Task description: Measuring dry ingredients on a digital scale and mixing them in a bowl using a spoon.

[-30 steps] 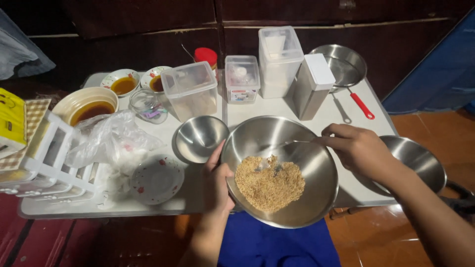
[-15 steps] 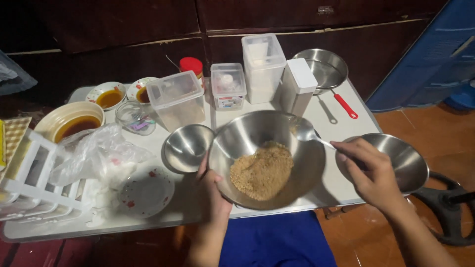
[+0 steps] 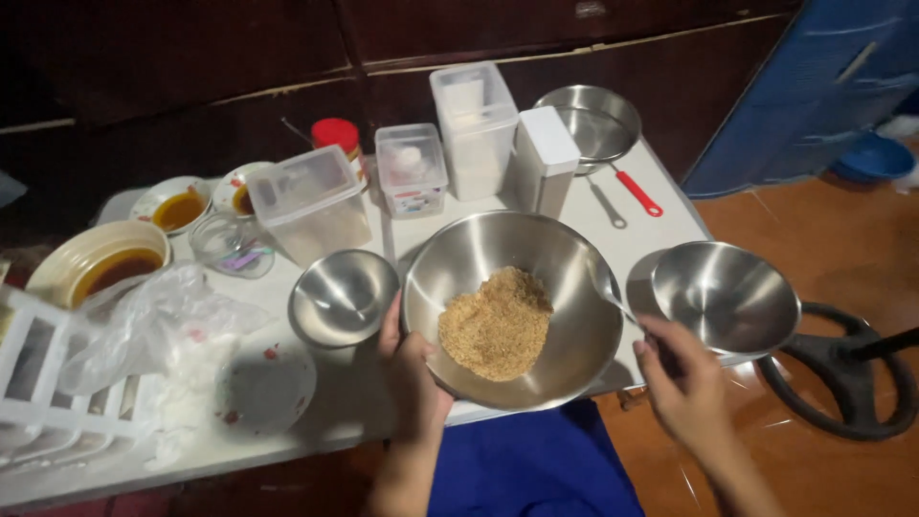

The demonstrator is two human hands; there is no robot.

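My left hand (image 3: 414,369) grips the near left rim of a large steel bowl (image 3: 565,258), tilted toward me over the table's front edge. Brown crumbs (image 3: 496,324) lie heaped in its bottom. My right hand (image 3: 678,383) holds a metal spoon (image 3: 609,290) by the handle, its head just outside the bowl's right rim. A small empty steel bowl (image 3: 343,297) sits left of the big one. Another empty steel bowl (image 3: 726,297) stands at the table's right corner, just beyond my right hand.
On the white table (image 3: 613,230): clear plastic containers (image 3: 309,199), a tall white box (image 3: 544,158), a red-handled pan (image 3: 601,124), bowls of brown sauce (image 3: 96,263), a crumpled plastic bag (image 3: 153,325), a small plate (image 3: 265,388), a white rack (image 3: 38,383). A black wheel-like object (image 3: 842,383) lies on the floor.
My right hand drew the spoon out of the big bowl and moved down to its right side. The bowl stayed in my left hand, and the view swung rightward.
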